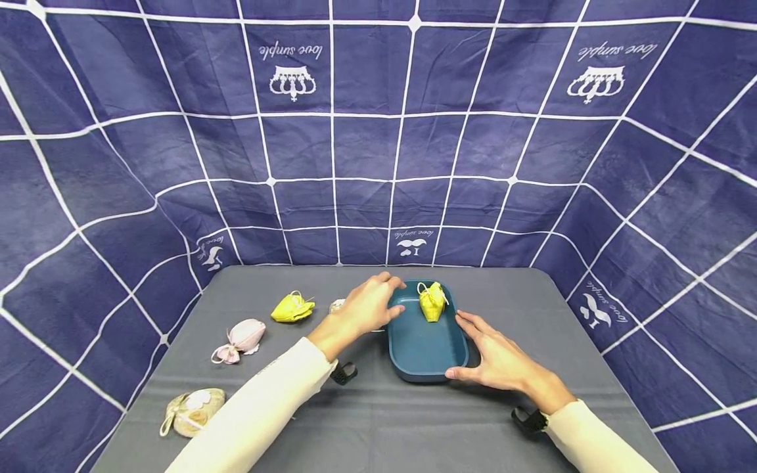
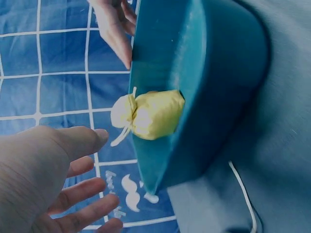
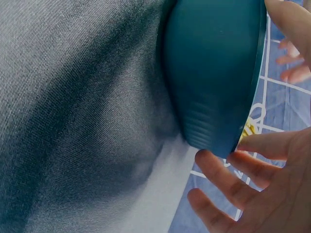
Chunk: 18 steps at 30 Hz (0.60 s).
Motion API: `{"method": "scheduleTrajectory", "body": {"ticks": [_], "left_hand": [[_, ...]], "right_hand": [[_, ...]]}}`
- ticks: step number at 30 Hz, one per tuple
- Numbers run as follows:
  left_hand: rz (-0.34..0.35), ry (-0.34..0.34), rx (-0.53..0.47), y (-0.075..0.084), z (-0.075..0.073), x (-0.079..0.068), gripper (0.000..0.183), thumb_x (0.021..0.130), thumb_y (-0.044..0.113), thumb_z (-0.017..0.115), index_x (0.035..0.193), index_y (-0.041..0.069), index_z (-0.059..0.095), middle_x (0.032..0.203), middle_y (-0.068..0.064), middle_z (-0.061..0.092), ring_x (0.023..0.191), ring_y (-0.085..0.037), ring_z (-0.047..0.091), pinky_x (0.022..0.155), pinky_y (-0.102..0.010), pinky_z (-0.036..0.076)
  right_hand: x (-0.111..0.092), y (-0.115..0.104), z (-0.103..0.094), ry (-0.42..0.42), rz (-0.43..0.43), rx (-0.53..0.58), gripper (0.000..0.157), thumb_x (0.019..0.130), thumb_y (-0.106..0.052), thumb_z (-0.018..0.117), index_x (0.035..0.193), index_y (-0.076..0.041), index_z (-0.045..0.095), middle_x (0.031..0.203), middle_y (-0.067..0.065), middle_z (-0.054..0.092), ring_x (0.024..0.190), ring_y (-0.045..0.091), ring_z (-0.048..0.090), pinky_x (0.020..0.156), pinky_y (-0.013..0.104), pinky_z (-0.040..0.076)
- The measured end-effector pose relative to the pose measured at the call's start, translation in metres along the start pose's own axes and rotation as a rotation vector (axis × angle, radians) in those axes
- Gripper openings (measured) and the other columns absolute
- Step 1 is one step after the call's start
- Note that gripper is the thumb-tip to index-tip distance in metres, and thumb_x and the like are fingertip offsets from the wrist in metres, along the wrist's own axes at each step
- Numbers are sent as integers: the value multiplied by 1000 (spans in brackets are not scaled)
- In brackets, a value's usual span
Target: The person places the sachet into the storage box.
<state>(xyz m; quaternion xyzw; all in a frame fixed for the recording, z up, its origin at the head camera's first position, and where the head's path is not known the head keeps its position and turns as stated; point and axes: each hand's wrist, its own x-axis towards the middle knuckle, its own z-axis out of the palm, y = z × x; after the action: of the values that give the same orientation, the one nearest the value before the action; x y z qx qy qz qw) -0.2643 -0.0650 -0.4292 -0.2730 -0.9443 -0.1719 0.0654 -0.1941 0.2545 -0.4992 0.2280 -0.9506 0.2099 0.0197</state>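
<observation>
A yellow drawstring pouch (image 1: pixel 432 303) leans at the far end inside a blue rectangular bin (image 1: pixel 422 345). Over the bin's left rim hovers my left hand (image 1: pixel 369 305), thumb and fingers spread, holding nothing. In the left wrist view the same pouch (image 2: pixel 158 114) has its tied neck towards that hand (image 2: pixel 63 174), with a gap between them. My right hand (image 1: pixel 497 351) lies along the bin's right side, its thumb at the near right corner. The right wrist view shows the fingertips (image 3: pixel 206 160) touching the bin's outer wall (image 3: pixel 214 73), loosely spread.
Left of the bin lie another yellow pouch (image 1: pixel 292 307), a pale pink pouch (image 1: pixel 247 335) and a beige pouch with a white patch (image 1: pixel 201 410). A further small item (image 1: pixel 336 305) is mostly hidden behind my left wrist. Grid-patterned blue cloth (image 1: pixel 367 151) walls the grey table.
</observation>
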Motion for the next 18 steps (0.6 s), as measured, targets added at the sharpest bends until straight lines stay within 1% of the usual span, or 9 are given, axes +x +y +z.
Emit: {"method": "scheduleTrajectory", "body": {"ticks": [3, 8, 11, 15, 18], "left_hand": [[0, 29, -20, -6, -6, -19, 43, 104, 27, 90, 142, 11, 78, 139, -10, 78, 129, -34, 79, 107, -53, 67], [-4, 60, -33, -18, -12, -48, 41, 104, 26, 90, 140, 11, 79, 137, -10, 80, 123, -32, 81, 103, -52, 68], [-15, 73, -30, -29, -16, -65, 40, 103, 26, 90, 139, 12, 80, 136, -8, 81, 122, -31, 81, 102, -53, 68], [-12, 103, -28, -44, -23, -87, 40, 102, 24, 91, 138, 10, 81, 132, -8, 82, 123, -33, 82, 104, -55, 67], [-12, 123, -15, -57, -28, -102, 39, 101, 24, 92, 135, 9, 81, 129, -10, 83, 121, -33, 82, 103, -55, 67]], "right_hand": [[-2, 0, 1, 1, 4, 6, 122, 86, -78, 91, 176, -5, 49, 183, 14, 49, 156, 45, 63, 116, 72, 58], [-5, 1, 3, -5, 19, 9, 123, 87, -77, 92, 175, -3, 49, 184, 13, 48, 156, 45, 64, 116, 72, 58], [-3, 1, 4, -5, 17, 4, 123, 86, -78, 91, 175, -4, 50, 184, 12, 47, 155, 45, 64, 114, 71, 59], [0, 0, 4, -3, 17, -7, 123, 86, -79, 91, 175, -4, 50, 184, 12, 48, 153, 46, 66, 113, 70, 61], [2, -1, 2, -4, 16, -16, 123, 86, -78, 91, 174, -3, 51, 183, 12, 49, 153, 46, 66, 113, 71, 60]]}}
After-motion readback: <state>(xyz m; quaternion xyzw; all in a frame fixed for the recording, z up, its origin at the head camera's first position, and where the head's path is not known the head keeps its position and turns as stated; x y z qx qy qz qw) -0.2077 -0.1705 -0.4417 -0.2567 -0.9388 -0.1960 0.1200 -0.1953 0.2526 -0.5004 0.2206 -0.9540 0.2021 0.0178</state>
